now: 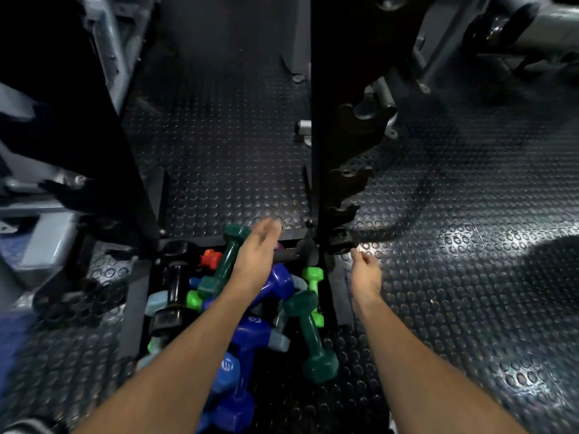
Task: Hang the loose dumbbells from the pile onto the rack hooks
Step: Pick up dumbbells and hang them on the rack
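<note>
A pile of coloured dumbbells lies between the rack's feet: a dark green one [227, 261] leaning at the back, another dark green one [313, 336] at the right, a bright green one [314, 288], blue ones [250, 336], a black one [174, 292] and a small red one [210, 258]. My left hand [257, 255] hovers over the pile, fingers stretched forward, holding nothing. My right hand [365, 274] hangs beside the pile, fingers loosely curled and empty, just below the lowest hook [340, 238]. The dark rack post [326, 126] rises with bare hooks [351, 180] along its right side.
Studded black rubber flooring [470, 245] spreads all around. A second dark rack upright [103, 126] slants at the left. Grey machine frames [40, 189] stand at the far left, and more equipment [501, 29] sits at the top right.
</note>
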Available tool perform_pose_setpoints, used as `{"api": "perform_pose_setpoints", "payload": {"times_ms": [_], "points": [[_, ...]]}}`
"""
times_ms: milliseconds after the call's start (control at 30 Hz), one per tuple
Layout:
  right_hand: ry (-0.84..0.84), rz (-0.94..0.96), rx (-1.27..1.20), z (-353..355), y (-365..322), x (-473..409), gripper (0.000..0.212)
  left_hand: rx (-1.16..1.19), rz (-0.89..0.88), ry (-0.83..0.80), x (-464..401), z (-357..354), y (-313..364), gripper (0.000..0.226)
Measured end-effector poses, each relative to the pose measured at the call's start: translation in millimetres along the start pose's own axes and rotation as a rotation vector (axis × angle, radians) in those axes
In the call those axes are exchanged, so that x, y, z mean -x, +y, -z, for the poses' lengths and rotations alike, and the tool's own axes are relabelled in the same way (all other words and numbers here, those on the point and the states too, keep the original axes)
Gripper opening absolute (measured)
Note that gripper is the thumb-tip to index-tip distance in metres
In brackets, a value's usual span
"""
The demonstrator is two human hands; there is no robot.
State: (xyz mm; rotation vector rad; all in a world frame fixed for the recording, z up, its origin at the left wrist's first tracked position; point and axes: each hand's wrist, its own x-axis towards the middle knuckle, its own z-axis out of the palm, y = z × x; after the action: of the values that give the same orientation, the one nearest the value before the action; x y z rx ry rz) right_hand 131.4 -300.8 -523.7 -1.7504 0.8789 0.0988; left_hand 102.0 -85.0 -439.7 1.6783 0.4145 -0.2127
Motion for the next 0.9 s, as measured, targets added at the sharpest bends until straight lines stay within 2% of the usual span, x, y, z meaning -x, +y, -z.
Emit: {"api": "perform_pose_setpoints", "payload": {"times_ms": [167,333,400,533,800,900], "points": [[-0.082,0.014,0.068,-7,24,57,0.032,-0.21,0.027,0.133,38,33,-47,0.048],[-0.198,-0.024,0.007,-40,43,108,0.007,-0.416,0.08,0.219,62,58,-88,0.053],[-0.263,-0.066,-0.024,-60,48,121,0.011,-0.536,0.11,0.202,65,67,-99,0.058],[-0.35,-0.249,-0.085,-100,53,137,0.013,-0.589,0.184,0.138,63,85,-120,0.075],[-0.292,-0.418,-0.156,-137,57,132,0.019,-1.047,0.174,-0.093,43,88,-132,0.113],[-0.298,-0.475,-0.203,-142,55,126,0.015,-1.185,0.176,-0.109,40,81,-132,0.115]]}}
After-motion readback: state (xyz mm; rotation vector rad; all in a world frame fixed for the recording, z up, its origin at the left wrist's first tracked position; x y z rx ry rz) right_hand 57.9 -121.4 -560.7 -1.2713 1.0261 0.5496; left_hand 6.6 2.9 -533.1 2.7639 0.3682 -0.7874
